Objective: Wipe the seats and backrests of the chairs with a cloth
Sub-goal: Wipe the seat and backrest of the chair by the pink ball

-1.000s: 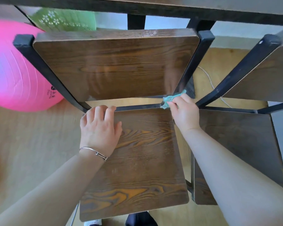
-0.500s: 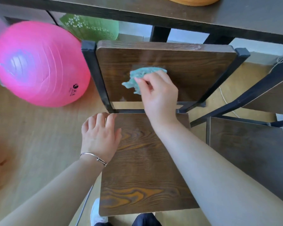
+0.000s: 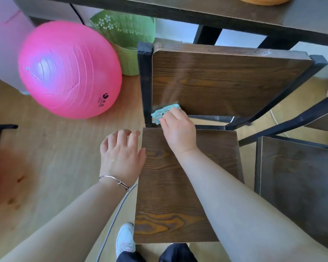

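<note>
Down and leftward since half a second ago, the teal cloth [image 3: 164,111] now sits pressed on the backrest's [image 3: 225,82] lower left corner, beside its black frame post. The right hand [image 3: 179,132] pinches it, fingers curled over the bunched fabric. Most of the backrest stretches rightward and upward from the cloth, long side running left to right, so the next stroke likely sweeps right. The left hand [image 3: 121,154] lies relaxed and empty below the backrest, at the seat's [image 3: 178,186] left edge.
</note>
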`<state>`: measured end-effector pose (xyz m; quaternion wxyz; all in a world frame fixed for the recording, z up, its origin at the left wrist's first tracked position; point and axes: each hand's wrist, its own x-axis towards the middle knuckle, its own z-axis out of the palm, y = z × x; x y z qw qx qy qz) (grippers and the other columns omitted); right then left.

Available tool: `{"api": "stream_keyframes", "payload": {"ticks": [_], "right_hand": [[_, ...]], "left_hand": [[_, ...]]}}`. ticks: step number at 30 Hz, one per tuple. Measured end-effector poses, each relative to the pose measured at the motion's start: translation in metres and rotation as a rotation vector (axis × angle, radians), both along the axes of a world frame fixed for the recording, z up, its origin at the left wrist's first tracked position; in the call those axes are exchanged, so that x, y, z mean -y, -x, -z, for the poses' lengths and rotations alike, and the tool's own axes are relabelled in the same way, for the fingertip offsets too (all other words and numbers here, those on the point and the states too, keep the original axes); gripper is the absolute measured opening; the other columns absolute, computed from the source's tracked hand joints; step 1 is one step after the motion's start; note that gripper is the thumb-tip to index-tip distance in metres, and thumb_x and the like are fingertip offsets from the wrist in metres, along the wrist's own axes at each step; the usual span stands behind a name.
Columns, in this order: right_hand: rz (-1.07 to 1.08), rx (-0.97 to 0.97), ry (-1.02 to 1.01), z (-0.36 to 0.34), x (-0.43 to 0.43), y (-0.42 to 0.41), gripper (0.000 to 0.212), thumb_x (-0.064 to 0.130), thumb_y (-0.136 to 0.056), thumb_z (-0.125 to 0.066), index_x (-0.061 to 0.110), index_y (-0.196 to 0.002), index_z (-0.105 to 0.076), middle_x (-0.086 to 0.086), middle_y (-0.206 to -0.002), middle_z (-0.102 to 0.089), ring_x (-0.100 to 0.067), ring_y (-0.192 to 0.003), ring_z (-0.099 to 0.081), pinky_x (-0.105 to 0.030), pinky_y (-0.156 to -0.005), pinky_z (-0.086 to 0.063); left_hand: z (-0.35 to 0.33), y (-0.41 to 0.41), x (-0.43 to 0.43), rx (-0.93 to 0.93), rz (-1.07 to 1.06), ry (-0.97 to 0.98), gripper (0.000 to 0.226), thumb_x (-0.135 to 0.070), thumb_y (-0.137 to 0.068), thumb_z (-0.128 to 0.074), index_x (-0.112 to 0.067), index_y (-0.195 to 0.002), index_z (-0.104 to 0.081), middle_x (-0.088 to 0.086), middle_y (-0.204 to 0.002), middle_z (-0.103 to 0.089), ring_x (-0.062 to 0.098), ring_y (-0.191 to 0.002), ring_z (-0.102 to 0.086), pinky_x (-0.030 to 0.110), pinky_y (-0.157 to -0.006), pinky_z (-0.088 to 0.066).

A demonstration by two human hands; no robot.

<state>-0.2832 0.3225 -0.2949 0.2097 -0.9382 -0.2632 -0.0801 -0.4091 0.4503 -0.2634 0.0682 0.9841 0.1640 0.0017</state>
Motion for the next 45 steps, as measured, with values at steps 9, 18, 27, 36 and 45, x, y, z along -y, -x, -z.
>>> {"api": "stream_keyframes", "payload": {"ticks": [9,18,27,36,45], "right_hand": [[0.255,-0.033,-0.011,-0.020,0.110,-0.035,0.021,0.030,-0.091,-0.067,0.010,-0.098,-0.072,-0.003,-0.102,-0.069,-0.017,-0.100,-0.064,-0.026,-0.077,-0.055],[0.342,0.005,0.107,-0.044,0.205,-0.067,0.024,0.027,-0.095,-0.061,0.006,-0.101,-0.069,-0.010,-0.104,-0.065,-0.024,-0.099,-0.063,-0.033,-0.081,-0.055],[0.054,0.251,-0.031,-0.100,0.131,-0.070,0.018,0.026,-0.093,-0.064,0.009,-0.088,-0.069,-0.006,-0.093,-0.066,-0.018,-0.091,-0.062,-0.026,-0.077,-0.051],[-0.296,0.306,-0.263,-0.174,-0.001,-0.046,0.018,0.023,-0.089,-0.069,0.006,-0.093,-0.063,-0.009,-0.096,-0.065,-0.021,-0.090,-0.062,-0.026,-0.072,-0.054],[-0.268,0.129,-0.029,-0.194,-0.063,-0.061,0.022,0.026,-0.092,-0.065,0.006,-0.097,-0.072,-0.008,-0.098,-0.060,-0.022,-0.091,-0.057,-0.028,-0.069,-0.042]], "left_hand": [[-0.004,-0.015,0.042,-0.028,0.087,0.018,0.043,-0.039,-0.087,-0.059,-0.017,-0.124,-0.052,0.010,-0.115,-0.054,0.037,-0.108,-0.046,0.052,-0.093,-0.039],[-0.012,-0.031,0.085,0.012,0.148,0.045,0.045,-0.040,-0.086,-0.058,-0.019,-0.126,-0.053,0.007,-0.117,-0.055,0.034,-0.109,-0.046,0.051,-0.095,-0.039],[-0.024,-0.028,0.079,0.044,0.127,0.043,0.045,-0.037,-0.083,-0.065,-0.017,-0.123,-0.056,0.008,-0.115,-0.056,0.034,-0.104,-0.048,0.052,-0.092,-0.041],[-0.071,-0.006,0.027,0.105,0.080,-0.001,0.046,-0.042,-0.086,-0.043,-0.017,-0.122,-0.057,0.007,-0.113,-0.057,0.034,-0.102,-0.051,0.050,-0.091,-0.041],[-0.090,0.007,-0.009,0.157,0.036,0.012,0.044,-0.033,-0.079,-0.070,-0.018,-0.118,-0.057,0.006,-0.113,-0.058,0.035,-0.109,-0.051,0.051,-0.092,-0.043]]}}
